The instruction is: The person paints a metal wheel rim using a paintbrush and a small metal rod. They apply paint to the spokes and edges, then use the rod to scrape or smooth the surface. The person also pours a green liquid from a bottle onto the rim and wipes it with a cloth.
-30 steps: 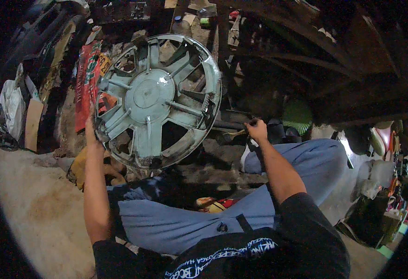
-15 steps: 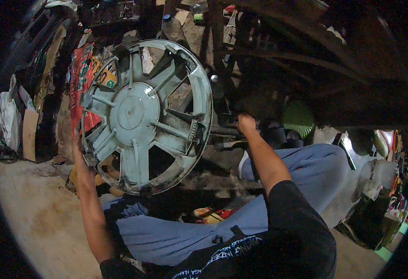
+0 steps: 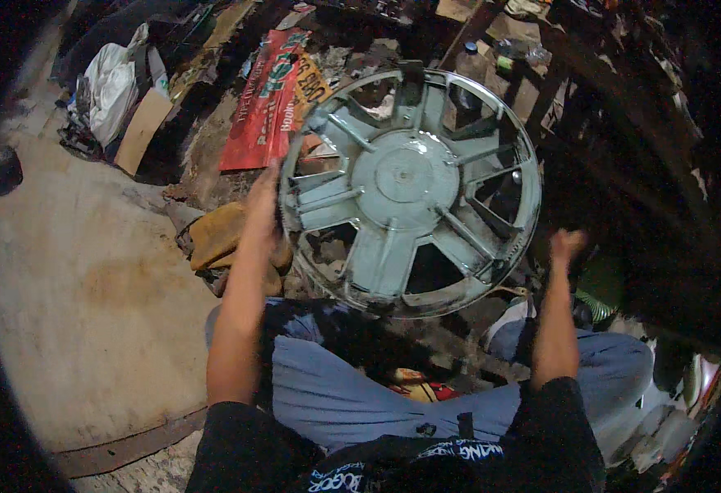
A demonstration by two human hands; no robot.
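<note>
1. A big round silver metal wheel rim with wide spokes (image 3: 410, 191) stands up on its edge in front of the person, above the knees in blue trousers (image 3: 393, 394).
2. The left hand (image 3: 263, 201) lies flat against the rim's left edge. Its fingers are straight and close together, touching the metal.
3. The right hand (image 3: 566, 245) is off the rim, just beside its lower right edge. It is blurry, so I cannot tell how its fingers sit.
4. A brown cloth (image 3: 217, 238) lies on the floor just left of the rim, under the left arm.
5. A red printed sign board (image 3: 266, 103) lies behind the rim's top left edge.
6. A white plastic bag (image 3: 114, 86) and a flat piece of cardboard (image 3: 143, 131) sit farther left.
7. The bare tan floor (image 3: 81, 279) spreads wide on the left side.
8. Dark wooden beams (image 3: 623, 123) crowd close on the right side.
</note>
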